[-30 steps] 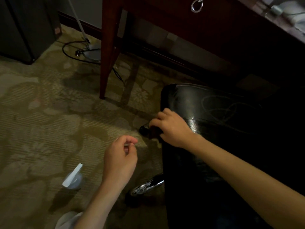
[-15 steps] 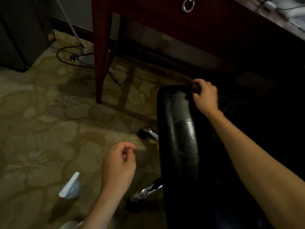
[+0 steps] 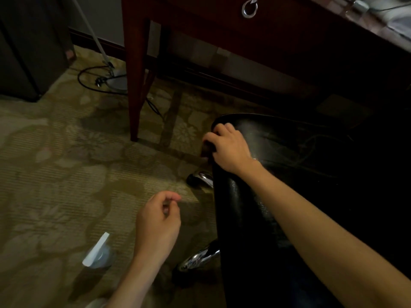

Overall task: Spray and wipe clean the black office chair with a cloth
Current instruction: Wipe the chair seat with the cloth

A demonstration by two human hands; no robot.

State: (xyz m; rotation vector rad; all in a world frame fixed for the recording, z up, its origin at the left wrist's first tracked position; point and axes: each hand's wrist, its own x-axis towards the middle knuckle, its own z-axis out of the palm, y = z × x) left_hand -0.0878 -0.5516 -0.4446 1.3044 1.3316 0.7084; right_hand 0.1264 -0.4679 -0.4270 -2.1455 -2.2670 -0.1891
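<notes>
The black office chair [image 3: 300,196] fills the right half of the view, its glossy top showing faint wipe streaks. My right hand [image 3: 230,147] lies on the chair's left edge near the far corner, fingers curled over a dark cloth [image 3: 205,150] that barely shows beneath them. My left hand [image 3: 159,221] hovers over the carpet left of the chair, fingers loosely curled, holding nothing. A clear spray bottle [image 3: 97,252] with a white head stands on the carpet left of that hand.
Two chrome chair legs [image 3: 198,260] stick out from under the chair onto the patterned carpet. A dark wooden desk [image 3: 135,74] with a ring-pull drawer stands behind. A lamp base with a black cable [image 3: 115,82] sits by the desk leg, a dark cabinet at far left.
My right hand slid with the cloth from the chair's far edge back and left to the near-left edge. My left hand stayed almost still.
</notes>
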